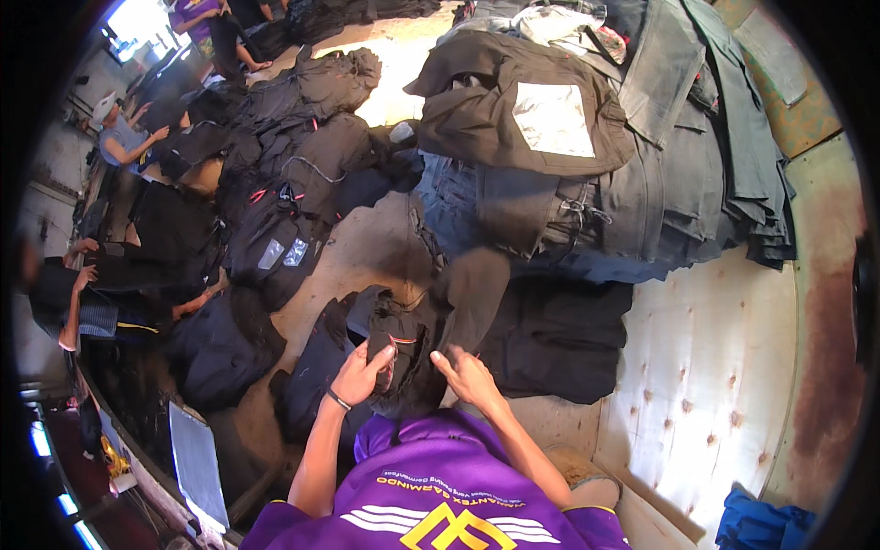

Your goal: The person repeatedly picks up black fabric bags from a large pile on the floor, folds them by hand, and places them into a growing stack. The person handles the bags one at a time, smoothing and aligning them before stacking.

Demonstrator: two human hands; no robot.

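Note:
In front of my waist I hold a dark garment (414, 356), bunched up, with a thin red and pale strip along an inner edge. My left hand (362, 378), a dark band on its wrist, is closed on the garment's left side, thumb on top. My right hand (466, 378) grips the other side, thumb and fingers pressing the cloth. One part of the garment (472, 289) rises beyond my right hand and is smeared by motion. To the right lies a flat stack of black cloth (557, 339).
A tall pile of folded dark trousers (605, 206) carries a black garment with a white sheet (553, 119). Long heaps of dark clothing (293, 174) run along the left. Co-workers (128, 137) handle cloth there. Blue cloth (763, 521) lies at the lower right.

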